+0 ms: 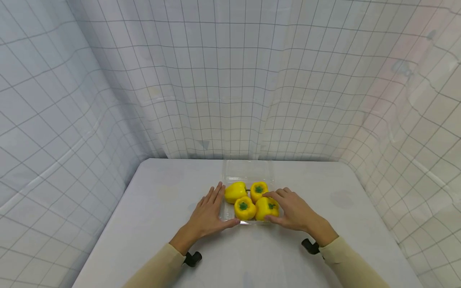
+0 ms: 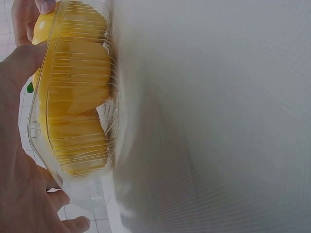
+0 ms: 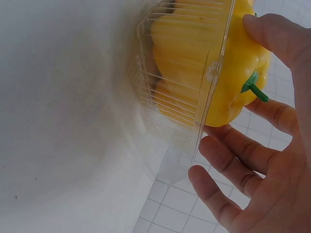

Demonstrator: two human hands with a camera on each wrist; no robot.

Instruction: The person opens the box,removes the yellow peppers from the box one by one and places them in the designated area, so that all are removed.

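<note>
Several yellow bell peppers with green stems fill a clear plastic clamshell box (image 1: pixel 227 214) on the table. A back-left pepper (image 1: pixel 235 193) lies on its side; a back-right pepper (image 1: pixel 256 196) and front-left pepper (image 1: pixel 245 212) show their stem ends. My left hand (image 1: pixel 207 216) lies along the box's left side, fingers straight, thumb at the front rim. With thumb and index finger, my right hand (image 1: pixel 297 210) grips the front-right pepper (image 1: pixel 264 209), which also shows its green stem (image 3: pixel 256 90) in the right wrist view. The other right fingers extend beside the rim.
The box's clear lid (image 1: pixel 247 170) is folded back toward the table's far edge. A white table (image 1: pixel 162 192) carries the box. White grid-patterned curtains (image 1: pixel 237 80) hang behind and on both sides. Each wrist wears a black camera mount (image 1: pixel 193 259).
</note>
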